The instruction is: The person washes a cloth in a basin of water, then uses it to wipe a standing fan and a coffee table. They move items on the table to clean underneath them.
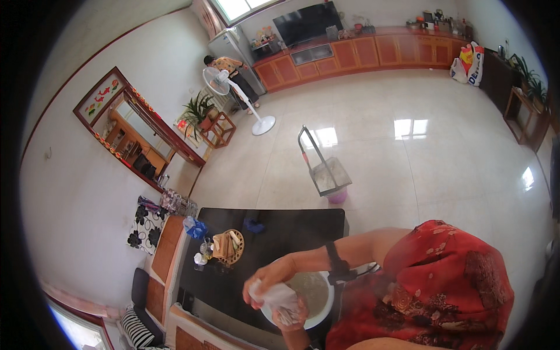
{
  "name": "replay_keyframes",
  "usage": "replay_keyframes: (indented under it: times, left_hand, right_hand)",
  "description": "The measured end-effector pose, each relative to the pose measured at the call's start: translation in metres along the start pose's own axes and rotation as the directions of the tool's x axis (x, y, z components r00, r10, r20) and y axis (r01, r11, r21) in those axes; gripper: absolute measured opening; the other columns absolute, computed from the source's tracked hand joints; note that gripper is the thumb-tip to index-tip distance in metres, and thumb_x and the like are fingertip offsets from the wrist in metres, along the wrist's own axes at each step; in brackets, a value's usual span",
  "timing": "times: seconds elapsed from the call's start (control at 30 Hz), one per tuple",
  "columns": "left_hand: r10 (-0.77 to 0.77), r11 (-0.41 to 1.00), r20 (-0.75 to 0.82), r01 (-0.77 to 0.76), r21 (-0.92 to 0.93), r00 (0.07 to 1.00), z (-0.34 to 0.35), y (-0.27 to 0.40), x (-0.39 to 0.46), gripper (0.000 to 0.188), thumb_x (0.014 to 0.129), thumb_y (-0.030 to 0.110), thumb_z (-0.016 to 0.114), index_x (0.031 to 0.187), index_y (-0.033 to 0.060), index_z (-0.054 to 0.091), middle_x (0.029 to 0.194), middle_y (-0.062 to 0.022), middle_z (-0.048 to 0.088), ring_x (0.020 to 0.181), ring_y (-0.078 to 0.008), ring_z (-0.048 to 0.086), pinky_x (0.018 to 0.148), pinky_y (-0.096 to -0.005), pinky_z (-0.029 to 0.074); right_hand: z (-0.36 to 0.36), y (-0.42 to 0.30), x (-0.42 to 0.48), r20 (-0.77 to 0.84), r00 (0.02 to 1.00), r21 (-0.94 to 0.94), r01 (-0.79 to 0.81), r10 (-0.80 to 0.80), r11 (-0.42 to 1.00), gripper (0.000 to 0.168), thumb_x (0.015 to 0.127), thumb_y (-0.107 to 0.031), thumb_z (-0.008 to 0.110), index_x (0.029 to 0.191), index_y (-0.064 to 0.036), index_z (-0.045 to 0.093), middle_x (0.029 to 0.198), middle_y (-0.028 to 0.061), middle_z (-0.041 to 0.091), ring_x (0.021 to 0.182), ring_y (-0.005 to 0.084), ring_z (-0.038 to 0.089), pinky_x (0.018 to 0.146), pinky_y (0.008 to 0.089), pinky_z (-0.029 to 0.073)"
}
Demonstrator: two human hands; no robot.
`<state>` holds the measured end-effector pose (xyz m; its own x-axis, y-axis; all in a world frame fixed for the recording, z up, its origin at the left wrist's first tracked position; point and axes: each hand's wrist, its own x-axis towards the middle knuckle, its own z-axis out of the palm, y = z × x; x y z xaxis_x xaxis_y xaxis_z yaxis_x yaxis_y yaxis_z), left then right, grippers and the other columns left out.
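Observation:
My right hand (271, 278) reaches in from above, a black band on its forearm, and its fingers grip a crumpled, translucent white cloth or bag (284, 297). From below, my left hand (291, 317) holds the other end of the same white thing. Both hands are over the left side of a white basin (324, 306) holding murky, greyish liquid. What is inside the white thing, if anything, cannot be told.
A black table (280, 227) bears a woven basket (239, 247) with a tissue box, glassware and a blue bag (195, 227). Beyond are a long-handled dustpan (330, 175), a standing fan (245, 96), plant stands and a red cabinet (315, 65). Another person (232, 72) stands by the fridge.

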<state>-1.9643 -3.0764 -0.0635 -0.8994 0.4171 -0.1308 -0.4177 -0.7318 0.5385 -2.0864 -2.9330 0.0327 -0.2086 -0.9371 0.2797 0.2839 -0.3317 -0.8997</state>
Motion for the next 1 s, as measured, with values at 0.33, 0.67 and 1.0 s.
replay_keyframes:
  times: [0.33,0.67,1.0]
  left_hand:
    - [0.077,0.99,-0.161,-0.057,0.126,0.984,0.035,0.01,-0.02,0.07,0.079,0.053,0.064,0.126,0.005,0.044,0.099,-0.0199,0.055,0.068,-0.0287,0.057,0.049,-0.0318,0.047]
    - [0.164,0.934,-0.012,-0.151,0.325,0.986,0.092,0.031,-0.014,0.068,0.07,0.027,0.077,0.124,0.0016,0.044,0.097,-0.0138,0.059,0.07,-0.0205,0.058,0.052,-0.0278,0.044]
    - [0.32,0.859,-0.311,-0.135,0.494,0.895,0.07,0.021,-0.004,0.033,0.078,0.018,0.072,0.102,0.0049,0.054,0.08,-0.0061,0.06,0.059,-0.0161,0.059,0.045,-0.0263,0.041]
  right_hand:
    - [0.049,-0.048,-0.006,0.024,0.997,-0.663,0.069,-0.071,0.745,0.025,0.074,-0.017,0.065,0.096,-0.006,0.059,0.088,0.0045,0.065,0.085,0.0181,0.06,0.077,0.0332,0.048]
    - [0.021,-0.051,0.015,-0.15,0.988,-0.344,-0.031,-0.022,0.938,0.02,0.079,-0.018,0.062,0.092,-0.005,0.055,0.081,0.0028,0.063,0.077,0.0116,0.059,0.069,0.0287,0.049]
    - [0.019,-0.01,0.036,-0.216,0.966,-0.751,-0.072,-0.142,0.656,0.02,0.08,-0.017,0.063,0.093,-0.004,0.057,0.081,0.0114,0.067,0.076,0.027,0.066,0.07,0.0366,0.051]
